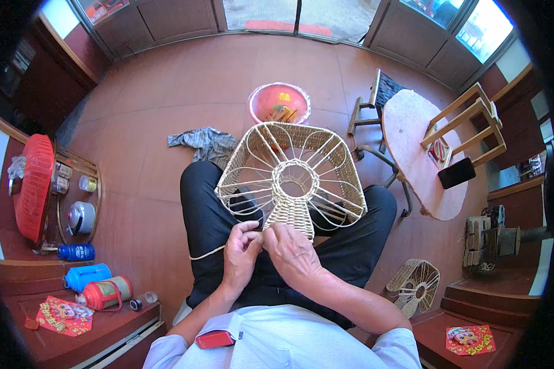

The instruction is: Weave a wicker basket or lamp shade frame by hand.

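Observation:
A half-woven wicker frame (295, 207) rests across my lap, its wide rounded end pointing away. Its side wall is braided, and thin ribs run in to a woven ring at the centre. My left hand (240, 252) is closed in a pinch at the left edge of the narrow woven neck. From its fingers a pale cord (207, 254) trails left over my thigh. Bent over the near end of the neck, my right hand (289, 249) grips it, fingertips close to those of my left. The exact spot under the fingers is hidden.
Ahead on the tiled floor stand a pink basin (266, 101) and a crumpled grey cloth (204, 142). To the right are a table (406, 132) holding a wooden frame and a dark phone (457, 174), and a similar wicker piece (415, 286). Flasks (108, 293) lie at left.

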Available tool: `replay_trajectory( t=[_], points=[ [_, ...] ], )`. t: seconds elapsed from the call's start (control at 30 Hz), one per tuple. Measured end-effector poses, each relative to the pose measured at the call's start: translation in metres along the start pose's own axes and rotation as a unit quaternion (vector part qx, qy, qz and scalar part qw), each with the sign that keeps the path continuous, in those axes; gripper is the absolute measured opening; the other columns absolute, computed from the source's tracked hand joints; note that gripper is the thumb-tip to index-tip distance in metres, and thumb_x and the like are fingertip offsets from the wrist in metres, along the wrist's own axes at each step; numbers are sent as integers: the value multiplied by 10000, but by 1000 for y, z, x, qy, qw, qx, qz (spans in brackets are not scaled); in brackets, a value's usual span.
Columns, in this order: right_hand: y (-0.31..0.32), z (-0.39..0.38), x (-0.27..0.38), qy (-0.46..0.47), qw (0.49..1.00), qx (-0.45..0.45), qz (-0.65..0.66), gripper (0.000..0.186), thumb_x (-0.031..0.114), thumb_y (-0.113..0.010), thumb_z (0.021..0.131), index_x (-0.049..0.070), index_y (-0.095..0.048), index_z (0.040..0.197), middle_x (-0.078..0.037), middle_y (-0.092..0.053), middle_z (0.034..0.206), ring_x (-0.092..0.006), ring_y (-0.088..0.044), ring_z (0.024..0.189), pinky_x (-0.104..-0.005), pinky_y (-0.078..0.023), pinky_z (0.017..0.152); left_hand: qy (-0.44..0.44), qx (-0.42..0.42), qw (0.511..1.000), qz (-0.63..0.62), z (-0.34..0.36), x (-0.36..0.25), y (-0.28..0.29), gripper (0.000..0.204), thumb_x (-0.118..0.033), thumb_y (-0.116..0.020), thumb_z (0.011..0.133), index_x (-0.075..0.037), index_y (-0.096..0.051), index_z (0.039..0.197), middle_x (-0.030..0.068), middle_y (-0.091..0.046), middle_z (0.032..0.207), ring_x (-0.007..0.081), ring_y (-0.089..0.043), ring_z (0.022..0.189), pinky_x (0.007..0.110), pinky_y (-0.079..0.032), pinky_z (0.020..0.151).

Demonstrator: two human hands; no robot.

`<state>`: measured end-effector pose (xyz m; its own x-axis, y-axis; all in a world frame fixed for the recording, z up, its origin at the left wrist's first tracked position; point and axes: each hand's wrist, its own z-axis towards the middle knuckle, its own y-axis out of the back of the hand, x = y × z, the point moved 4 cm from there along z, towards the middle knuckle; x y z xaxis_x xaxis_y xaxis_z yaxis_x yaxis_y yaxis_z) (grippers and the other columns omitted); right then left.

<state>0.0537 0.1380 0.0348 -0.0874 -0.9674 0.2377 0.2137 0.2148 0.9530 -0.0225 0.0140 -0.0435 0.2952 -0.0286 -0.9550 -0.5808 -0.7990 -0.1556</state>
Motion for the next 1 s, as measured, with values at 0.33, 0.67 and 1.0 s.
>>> replay_trajectory(
  t=[0.33,0.67,1.0],
  points=[
    [-4,1,-2,-58,969,-25,240,242,96,-639,990,82,-588,1227,-161,-607,1002,-379,-683,837,-495,-548,731,-113,-23,971,210,-5,-31,2,132,-14,-728,977,-30,-703,1106,4,-653,961,82,-604,816,262,-515,737],
    [-17,-7,-11,-162,911,-120,359,239,115,-779,933,71,-648,1128,-97,-688,872,-229,-672,661,-381,-536,607,-156,31,944,290,1,-47,-1,137,-22,-755,931,-19,-720,1063,77,-641,927,181,-668,792,323,-535,700],
    [-14,-17,-16,-152,918,-120,348,278,24,-686,901,28,-620,1170,-218,-634,1006,-399,-676,808,-496,-541,725,3,149,988,39,14,-46,18,172,-225,-637,1095,-60,-647,1048,29,-653,1079,136,-611,1050,320,-487,1002]
  ],
)
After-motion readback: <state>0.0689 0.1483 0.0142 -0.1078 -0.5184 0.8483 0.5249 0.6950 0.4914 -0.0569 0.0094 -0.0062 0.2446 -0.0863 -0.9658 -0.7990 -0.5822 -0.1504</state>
